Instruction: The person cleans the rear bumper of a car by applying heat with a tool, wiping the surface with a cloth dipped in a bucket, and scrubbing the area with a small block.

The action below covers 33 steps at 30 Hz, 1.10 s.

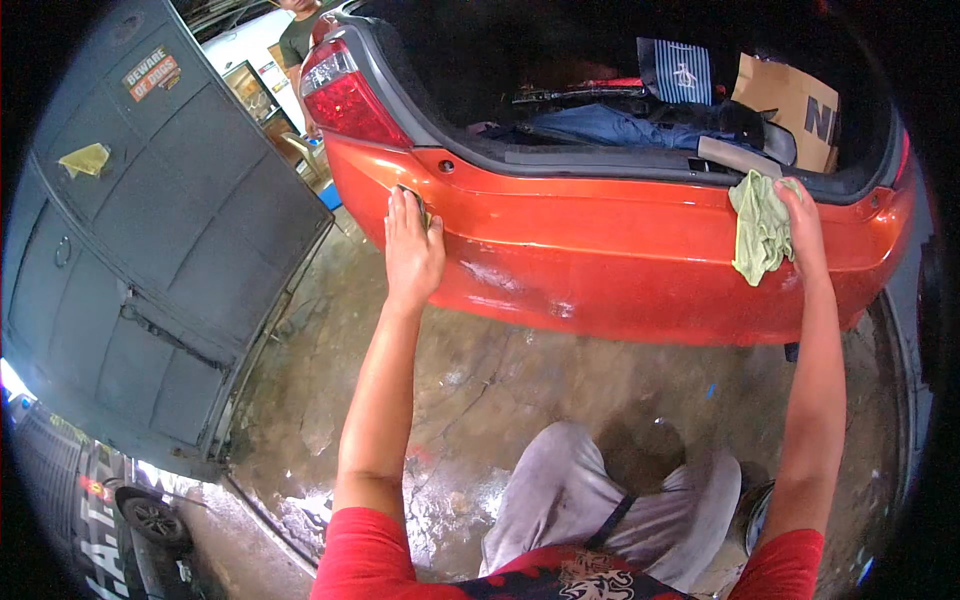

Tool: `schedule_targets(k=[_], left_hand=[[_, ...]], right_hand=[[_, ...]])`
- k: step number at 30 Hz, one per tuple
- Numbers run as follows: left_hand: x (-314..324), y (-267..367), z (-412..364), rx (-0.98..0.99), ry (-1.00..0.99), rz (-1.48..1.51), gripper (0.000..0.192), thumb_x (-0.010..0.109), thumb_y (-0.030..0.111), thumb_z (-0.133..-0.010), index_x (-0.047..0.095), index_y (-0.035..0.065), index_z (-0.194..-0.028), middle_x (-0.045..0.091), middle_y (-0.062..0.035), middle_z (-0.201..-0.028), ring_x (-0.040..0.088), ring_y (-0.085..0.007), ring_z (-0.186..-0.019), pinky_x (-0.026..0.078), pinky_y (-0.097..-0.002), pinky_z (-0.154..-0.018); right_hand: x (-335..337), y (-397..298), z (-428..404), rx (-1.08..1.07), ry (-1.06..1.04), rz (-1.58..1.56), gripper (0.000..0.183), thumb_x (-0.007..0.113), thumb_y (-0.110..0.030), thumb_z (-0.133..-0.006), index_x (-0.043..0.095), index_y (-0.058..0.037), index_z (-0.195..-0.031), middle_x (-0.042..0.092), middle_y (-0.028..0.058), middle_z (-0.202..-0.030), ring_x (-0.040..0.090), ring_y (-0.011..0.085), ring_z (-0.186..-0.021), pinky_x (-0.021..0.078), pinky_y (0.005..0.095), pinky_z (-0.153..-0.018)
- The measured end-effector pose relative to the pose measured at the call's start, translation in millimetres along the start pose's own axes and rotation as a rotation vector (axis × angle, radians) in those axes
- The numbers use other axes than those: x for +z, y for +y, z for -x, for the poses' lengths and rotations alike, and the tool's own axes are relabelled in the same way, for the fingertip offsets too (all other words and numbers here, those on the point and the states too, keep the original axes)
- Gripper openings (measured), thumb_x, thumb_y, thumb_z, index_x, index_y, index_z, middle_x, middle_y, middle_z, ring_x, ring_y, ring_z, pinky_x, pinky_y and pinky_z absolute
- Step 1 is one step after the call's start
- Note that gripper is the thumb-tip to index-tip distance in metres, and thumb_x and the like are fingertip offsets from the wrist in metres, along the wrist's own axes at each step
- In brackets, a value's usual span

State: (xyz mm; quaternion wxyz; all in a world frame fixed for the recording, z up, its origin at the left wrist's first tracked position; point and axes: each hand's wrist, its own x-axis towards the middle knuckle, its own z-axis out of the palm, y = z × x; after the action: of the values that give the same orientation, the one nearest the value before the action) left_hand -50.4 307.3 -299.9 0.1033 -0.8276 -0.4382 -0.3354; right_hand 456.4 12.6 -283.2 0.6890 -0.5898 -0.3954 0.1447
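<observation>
The orange rear bumper (600,225) of a car with its boot open spans the view before me. My left hand (413,251) presses flat on the bumper's left side, below the red tail light (349,97). Under its fingers shows the edge of a small dark pad (412,198), mostly hidden by the hand. At the right, my right hand (804,225) grips a crumpled light green cloth (759,229), which hangs against the bumper just below the boot sill. Pale, whitish smears (491,276) mark the lower bumper to the right of my left hand.
Inside the boot lie blue fabric (615,124) and a cardboard piece (784,105) bearing writing. A grey metal gate (217,187) stands at the left. Beyond the tail light stands a person (296,41). The concrete floor (465,382) is wet. A round container (757,517) sits beside my leg.
</observation>
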Motion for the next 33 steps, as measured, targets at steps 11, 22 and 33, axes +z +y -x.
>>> schedule_targets(k=[11,22,33], left_hand=[[8,18,-10,-0.172,0.044,0.015,0.065,0.044,0.034,-0.104,0.028,-0.0101,-0.149,0.021,-0.0306,-0.159,0.02,-0.0401,-0.15,0.02,-0.0522,-0.121],[36,30,-2,-0.249,0.206,0.176,0.067,0.046,0.031,-0.104,0.023,-0.0137,-0.148,0.02,-0.0385,-0.155,0.019,-0.048,-0.148,0.018,-0.0508,-0.122],[-7,6,4,0.218,0.161,-0.135,0.06,0.05,0.035,-0.1,0.041,-0.006,-0.144,0.037,-0.0259,-0.154,0.031,-0.0419,-0.145,0.025,-0.052,-0.119]], right_hand=[[-1,2,-1,0.039,0.06,-0.012,0.035,0.064,-0.032,-0.093,0.06,-0.0026,-0.111,0.062,0.0018,-0.103,0.058,0.0125,-0.095,0.0444,0.0275,-0.088],[1,-5,0,0.024,0.008,0.031,0.03,0.061,-0.03,-0.095,0.062,-0.0031,-0.109,0.062,0.002,-0.101,0.058,0.0126,-0.094,0.0435,0.0269,-0.088],[-4,2,-2,-0.006,0.02,0.04,0.031,0.062,-0.03,-0.095,0.061,-0.0027,-0.11,0.061,0.0019,-0.1,0.056,0.0114,-0.093,0.0427,0.0261,-0.087]])
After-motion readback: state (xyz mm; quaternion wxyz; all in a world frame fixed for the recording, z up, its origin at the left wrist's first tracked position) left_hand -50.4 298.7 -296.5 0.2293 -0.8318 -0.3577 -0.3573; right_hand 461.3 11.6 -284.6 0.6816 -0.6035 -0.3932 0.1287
